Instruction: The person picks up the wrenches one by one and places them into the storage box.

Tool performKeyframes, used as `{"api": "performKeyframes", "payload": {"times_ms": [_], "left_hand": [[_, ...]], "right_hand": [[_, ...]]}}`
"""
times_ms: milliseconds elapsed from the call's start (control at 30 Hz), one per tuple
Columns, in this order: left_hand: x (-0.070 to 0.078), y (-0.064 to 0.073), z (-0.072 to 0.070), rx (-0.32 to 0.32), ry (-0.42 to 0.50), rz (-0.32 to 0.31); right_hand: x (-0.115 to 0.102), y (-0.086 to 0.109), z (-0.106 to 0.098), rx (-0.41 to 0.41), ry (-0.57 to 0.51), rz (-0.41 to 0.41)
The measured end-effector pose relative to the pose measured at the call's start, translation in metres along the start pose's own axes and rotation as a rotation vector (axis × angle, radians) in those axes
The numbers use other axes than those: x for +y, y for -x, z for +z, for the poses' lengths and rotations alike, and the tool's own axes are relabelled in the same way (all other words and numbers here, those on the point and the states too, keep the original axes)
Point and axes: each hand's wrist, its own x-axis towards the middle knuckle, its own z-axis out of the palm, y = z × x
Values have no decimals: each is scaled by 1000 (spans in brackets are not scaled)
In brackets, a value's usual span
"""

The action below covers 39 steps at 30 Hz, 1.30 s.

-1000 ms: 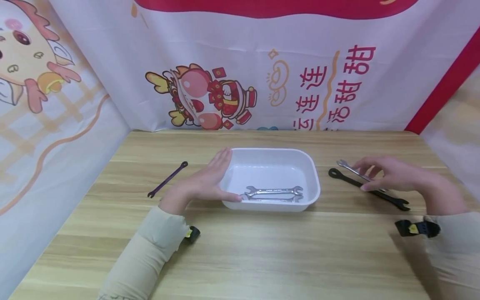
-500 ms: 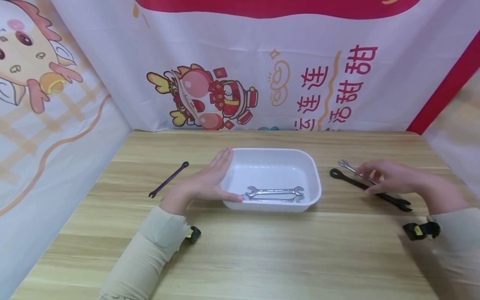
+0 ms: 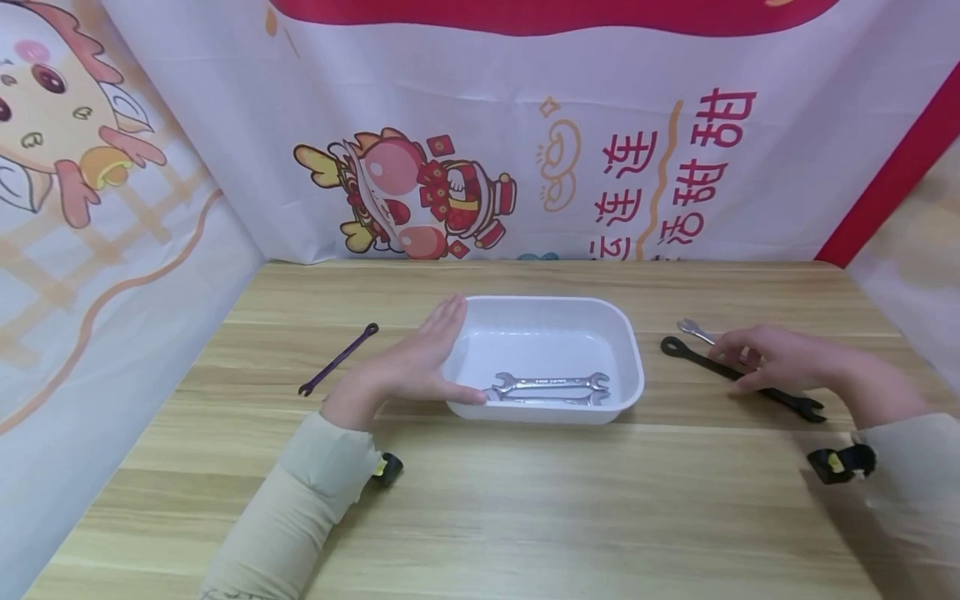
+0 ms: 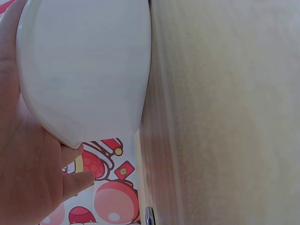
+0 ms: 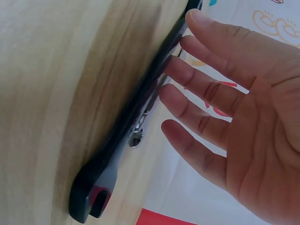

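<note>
My left hand (image 3: 420, 362) rests against the left end of a white plastic box (image 3: 540, 350), fingers extended at its back corner and thumb along the front rim. Inside the box lie silver open-end wrenches (image 3: 551, 383) along the front wall. My right hand (image 3: 798, 362) hovers over a silver wrench (image 3: 692, 328) and a black combination wrench (image 3: 697, 358) lying side by side on the right. In the right wrist view its fingers (image 5: 206, 98) are spread and loosely bent, thumb apart, tips close by the wrenches. Whether they touch cannot be told.
A purple wrench (image 3: 337, 360) lies slantwise on the wooden table (image 3: 525, 508), left of the box. White printed cloth (image 3: 465, 75) hangs behind the table and along its sides. Black straps with small cameras (image 3: 840, 461) are on both wrists.
My right hand has shifted slightly down over the silver wrench, which shows less of its length now. My left hand and the box have stayed in place.
</note>
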Motion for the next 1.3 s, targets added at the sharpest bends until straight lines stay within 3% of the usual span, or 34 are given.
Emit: {"api": "performKeyframes", "payload": {"times_ms": [1300], "left_hand": [[2,1,0,1,11,-8]], "right_hand": [[-2,-8,11,23,-9,11]]}}
